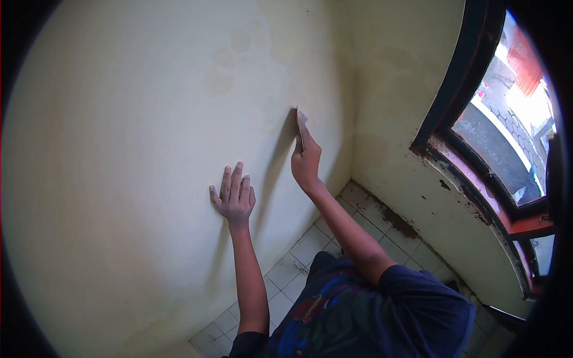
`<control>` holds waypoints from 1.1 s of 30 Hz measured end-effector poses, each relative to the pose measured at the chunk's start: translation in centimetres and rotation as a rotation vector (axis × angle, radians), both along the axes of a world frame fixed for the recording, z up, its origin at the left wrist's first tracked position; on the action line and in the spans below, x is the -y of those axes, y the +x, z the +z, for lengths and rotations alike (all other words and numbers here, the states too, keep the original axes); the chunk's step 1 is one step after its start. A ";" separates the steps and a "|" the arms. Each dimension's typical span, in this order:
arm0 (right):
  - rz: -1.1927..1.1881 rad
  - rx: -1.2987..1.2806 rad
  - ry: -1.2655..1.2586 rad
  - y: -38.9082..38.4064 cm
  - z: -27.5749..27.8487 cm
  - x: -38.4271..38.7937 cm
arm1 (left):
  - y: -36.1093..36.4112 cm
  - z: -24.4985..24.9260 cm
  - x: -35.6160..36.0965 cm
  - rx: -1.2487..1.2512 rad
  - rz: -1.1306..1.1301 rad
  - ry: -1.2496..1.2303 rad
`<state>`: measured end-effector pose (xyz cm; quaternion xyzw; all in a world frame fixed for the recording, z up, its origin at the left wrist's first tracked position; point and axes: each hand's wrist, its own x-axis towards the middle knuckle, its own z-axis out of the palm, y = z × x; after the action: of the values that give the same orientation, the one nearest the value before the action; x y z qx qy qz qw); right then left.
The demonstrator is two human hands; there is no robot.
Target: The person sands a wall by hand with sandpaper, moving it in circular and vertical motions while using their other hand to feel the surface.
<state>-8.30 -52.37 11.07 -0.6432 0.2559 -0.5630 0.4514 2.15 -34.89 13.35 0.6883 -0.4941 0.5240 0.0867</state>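
My left hand (235,200) lies against the pale yellow wall (149,131), fingers stretched out and spread, with nothing in it. Higher up and to the right, my right hand (307,164) is closed around a thin, flat scraper (303,118), seen nearly edge-on. The scraper's far edge is right at the wall surface, close to the corner, and the hand hides most of its near end. Faint darker patches (222,71) mark the wall above both hands.
On the right, a dark-framed window (441,119) looks outside. Flaking paint (444,185) shows on the wall beneath it. White floor tiles (310,244) run along the wall base, with brown dirt (400,224) near the corner.
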 end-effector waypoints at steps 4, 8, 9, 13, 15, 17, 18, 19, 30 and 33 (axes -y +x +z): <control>-0.099 -0.074 -0.028 0.7 -4.2 -0.2 | 0.0 0.1 0.0 0.007 -0.001 0.002; -0.085 -0.138 0.108 -0.6 -3.3 -0.1 | 0.1 0.2 0.1 0.007 -0.008 0.005; -0.014 -0.125 0.149 -1.3 -1.8 0.1 | 0.1 0.2 0.1 0.009 -0.002 0.005; -0.141 0.030 -0.101 0.2 1.6 0.4 | 0.1 0.0 0.1 0.005 -0.004 0.001; -0.066 -0.070 0.080 -0.2 0.6 0.0 | 0.1 0.1 0.1 0.004 -0.008 0.000; -0.145 -0.176 -0.013 0.3 -2.5 0.5 | 0.1 0.0 0.1 0.002 -0.009 -0.005; -0.144 -0.178 -0.013 -0.4 -2.5 0.8 | 0.2 0.0 0.1 0.007 -0.009 -0.004; 0.023 -0.338 0.268 -1.4 -2.0 1.2 | 0.2 0.0 0.1 0.013 -0.010 -0.003; -0.249 -0.285 -0.183 -0.2 -1.7 1.3 | 0.1 0.1 0.2 0.004 -0.022 -0.016; 0.148 -0.663 0.347 -2.0 0.8 1.8 | 0.1 0.1 0.2 0.014 -0.010 -0.015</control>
<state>-10.31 -54.16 11.83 -0.7212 0.4323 -0.2384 0.4860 2.26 -35.07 13.48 0.6816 -0.4942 0.5319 0.0909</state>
